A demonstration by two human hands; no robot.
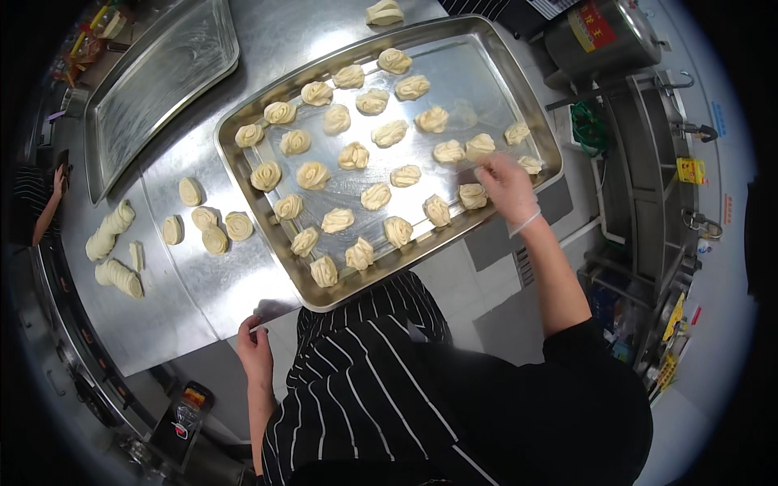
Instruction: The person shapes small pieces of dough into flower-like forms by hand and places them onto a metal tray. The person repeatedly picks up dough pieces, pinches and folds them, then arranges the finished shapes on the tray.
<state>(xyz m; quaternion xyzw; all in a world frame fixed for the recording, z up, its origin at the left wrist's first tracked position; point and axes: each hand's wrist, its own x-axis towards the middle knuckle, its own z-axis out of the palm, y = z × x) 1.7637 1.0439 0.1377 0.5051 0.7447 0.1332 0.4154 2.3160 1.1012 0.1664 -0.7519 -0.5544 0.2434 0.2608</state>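
Observation:
A large metal baking tray (389, 261) lies before me, with several twisted dough pieces (313, 175) spread over it. My right hand (508, 183), in a clear plastic glove, is over the tray's right part. Its fingertips are at a dough roll (480, 146); whether they grip it is hidden. Close to that hand sit another dough roll (473, 196) and one by the tray wall (530, 164). My left hand (254, 345) hangs beside the table's front edge, holding nothing, its fingers loosely bent and apart.
Left of the tray, cut dough slices (239, 226) and two rolled dough lengths (118, 278) lie on the steel table (182, 328). A second tray (164, 91) stands behind them. A person's arm (51, 200) shows far left. Steel sinks (647, 182) line the right.

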